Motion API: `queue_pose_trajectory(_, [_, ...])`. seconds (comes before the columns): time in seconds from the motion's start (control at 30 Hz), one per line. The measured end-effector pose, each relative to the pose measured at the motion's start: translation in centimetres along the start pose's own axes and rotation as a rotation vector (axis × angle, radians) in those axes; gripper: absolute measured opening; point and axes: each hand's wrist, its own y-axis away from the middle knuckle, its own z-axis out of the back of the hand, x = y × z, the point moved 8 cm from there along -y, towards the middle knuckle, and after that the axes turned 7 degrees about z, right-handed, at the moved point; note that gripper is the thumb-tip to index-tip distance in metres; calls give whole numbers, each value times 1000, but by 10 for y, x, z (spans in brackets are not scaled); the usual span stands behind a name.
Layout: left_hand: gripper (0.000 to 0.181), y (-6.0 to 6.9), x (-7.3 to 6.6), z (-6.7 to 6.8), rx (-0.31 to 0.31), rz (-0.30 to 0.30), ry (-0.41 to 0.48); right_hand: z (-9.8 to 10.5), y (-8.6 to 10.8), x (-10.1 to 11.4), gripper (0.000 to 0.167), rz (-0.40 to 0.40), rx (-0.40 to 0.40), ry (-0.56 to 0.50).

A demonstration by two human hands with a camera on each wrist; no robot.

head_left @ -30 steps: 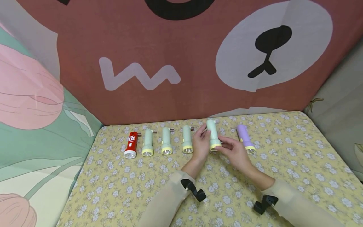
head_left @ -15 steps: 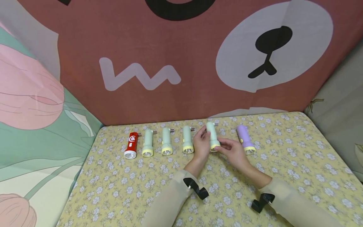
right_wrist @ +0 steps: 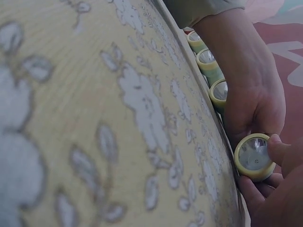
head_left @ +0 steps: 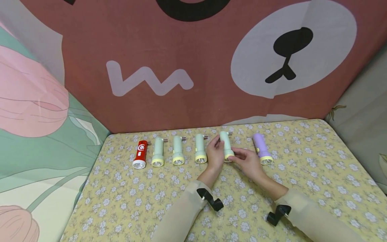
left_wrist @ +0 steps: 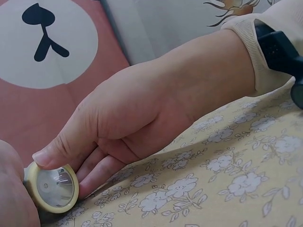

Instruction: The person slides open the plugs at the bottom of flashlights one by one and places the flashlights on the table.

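A pale green flashlight (head_left: 226,140) with a yellow head lies on the table, its lens toward me and metal prongs sticking out at its far right. My left hand (head_left: 215,155) holds its body from the left. From the right, my right hand (head_left: 249,163) pinches the head between thumb and fingers. The left wrist view shows the lens (left_wrist: 56,188) under the right thumb. In the right wrist view, the yellow rim (right_wrist: 240,165) sits between the right thumb and fingers, and the left hand (right_wrist: 258,111) hides the body behind it.
Left of my hands, a red flashlight (head_left: 140,153) and several green flashlights (head_left: 177,149) lie in a row. To the right lies a purple flashlight (head_left: 261,144). Under them is a floral tablecloth (head_left: 136,208). A red printed curtain (head_left: 208,101) hangs behind the table.
The green flashlight and both hands have shifted slightly toward me, and its prongs have turned into clearer view on the right. The hold stays the same.
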Motion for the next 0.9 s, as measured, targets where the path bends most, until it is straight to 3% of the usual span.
queue_pose_trajectory(0.53, [38,-2,1,0,-15,-24,-9,-2,-1,2,42,11,12,69])
queue_pose_trajectory(0.9, [37,0,0,1,-19,-29,-55,-3,-1,-2,42,-31,15,84])
